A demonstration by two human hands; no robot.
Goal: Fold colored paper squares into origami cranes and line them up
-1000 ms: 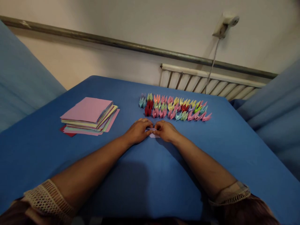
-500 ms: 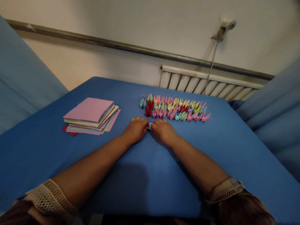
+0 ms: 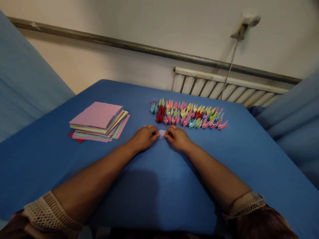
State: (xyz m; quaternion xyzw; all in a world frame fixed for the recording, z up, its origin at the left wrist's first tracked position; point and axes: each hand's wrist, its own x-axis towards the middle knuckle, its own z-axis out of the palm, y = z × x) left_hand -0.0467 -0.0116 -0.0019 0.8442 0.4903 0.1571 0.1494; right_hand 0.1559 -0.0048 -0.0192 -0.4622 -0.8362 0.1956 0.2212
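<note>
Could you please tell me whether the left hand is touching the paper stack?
Apart: the head view shows a strip of blue tabletop between the left hand and the paper stack.

The folded sheet (image 3: 161,133) and stack (image 3: 98,114) look like matt paper, the table cover (image 3: 184,186) smooth cloth, the rail (image 3: 147,49) worn metal.

"What's on the blue-covered table (image 3: 189,186)?"

"A stack of coloured paper (image 3: 98,114) at left, pink on top, and rows of folded paper birds (image 3: 189,115) at right."

"Anything nearer than the birds?"

"A small lilac folded paper (image 3: 161,133)."
</note>
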